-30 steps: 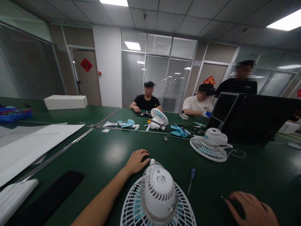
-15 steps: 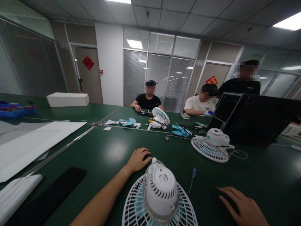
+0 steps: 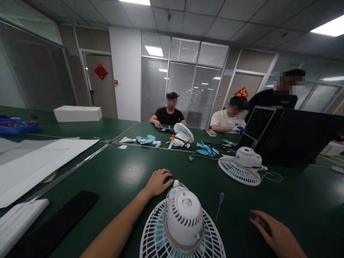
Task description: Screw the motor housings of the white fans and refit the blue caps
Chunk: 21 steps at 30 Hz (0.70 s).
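Note:
In front of me a white fan head (image 3: 185, 218) lies face down, its motor housing up and its cable wound round it. My left hand (image 3: 159, 182) rests flat on the table just beyond the fan's left side, fingers stretched and holding nothing. Off to the right, my right hand (image 3: 274, 231) is just above or on the table. Its thumb and index finger come together in a pinch; a tiny pale spot shows at the tips, too small to name. A screwdriver (image 3: 220, 204) with a blue handle lies between the fan and my right hand.
Another white fan (image 3: 242, 166) lies face down beside a large black panel (image 3: 301, 136). Farther back are a third fan (image 3: 183, 135) and blue fan blades (image 3: 206, 148). White sheets (image 3: 48, 157) and a black slab (image 3: 61, 218) lie left. Several people are across the table.
My right hand has shifted slightly left and up, and its thumb and index finger have drawn together. My left hand and the fan stay put. The standing person has leaned right.

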{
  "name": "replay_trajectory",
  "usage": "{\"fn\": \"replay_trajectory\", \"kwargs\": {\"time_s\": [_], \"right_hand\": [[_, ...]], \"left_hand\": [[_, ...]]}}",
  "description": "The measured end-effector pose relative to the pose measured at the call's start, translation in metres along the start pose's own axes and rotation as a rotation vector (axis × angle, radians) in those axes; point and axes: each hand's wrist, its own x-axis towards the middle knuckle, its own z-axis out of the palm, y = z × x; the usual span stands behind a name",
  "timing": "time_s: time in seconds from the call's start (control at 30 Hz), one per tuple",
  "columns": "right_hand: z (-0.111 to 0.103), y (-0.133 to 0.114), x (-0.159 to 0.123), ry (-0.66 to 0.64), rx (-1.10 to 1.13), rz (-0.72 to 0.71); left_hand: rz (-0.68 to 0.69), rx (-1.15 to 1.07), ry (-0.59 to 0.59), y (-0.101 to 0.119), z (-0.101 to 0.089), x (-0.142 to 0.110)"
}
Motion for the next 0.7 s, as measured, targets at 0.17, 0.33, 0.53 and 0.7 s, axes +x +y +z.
{"fn": "replay_trajectory", "kwargs": {"time_s": [0.17, 0.33, 0.53, 0.7], "right_hand": [[0.0, -0.002, 0.003, -0.037, 0.0, 0.0], [-0.011, -0.021, 0.005, 0.009, 0.078, 0.043], [-0.038, -0.092, 0.031, 0.149, 0.438, 0.143], [-0.058, -0.183, 0.061, 0.003, 0.84, -0.091]], "left_hand": [[-0.008, -0.029, 0.005, 0.001, -0.001, 0.0], [-0.013, -0.107, 0.018, 0.0, 0.0, 0.0], [-0.027, -0.305, 0.049, 0.004, -0.006, 0.004], [0.0, -0.525, 0.034, 0.035, -0.044, 0.009]]}}
